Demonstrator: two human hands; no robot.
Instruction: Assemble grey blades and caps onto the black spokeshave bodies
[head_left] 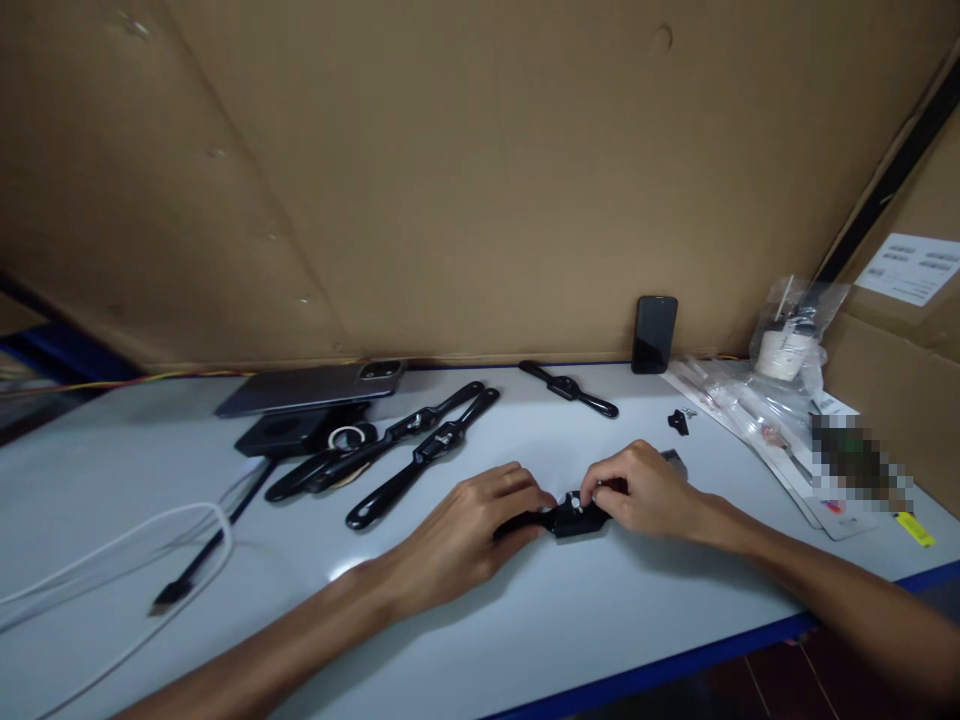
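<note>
A black spokeshave (577,519) lies across the near middle of the table, blade side toward me. My left hand (491,520) is wrapped round its left handle. At its centre, the bent fingers of my right hand (637,490) pinch close beside a small silver screw (576,503); the right handle is mostly hidden under that hand. A grey block-like end (675,463) shows behind my right wrist. Farther back lie a loose black cap plate (678,422) and small silver screws (689,412).
More spokeshaves (424,458) lie to the left, and a spokeshave body (568,387) at the back. A phone (654,335) leans on the cardboard wall; another phone (315,388) rests on a black stand. Plastic packaging (757,425) covers the right side. A white cable (150,520) loops at left.
</note>
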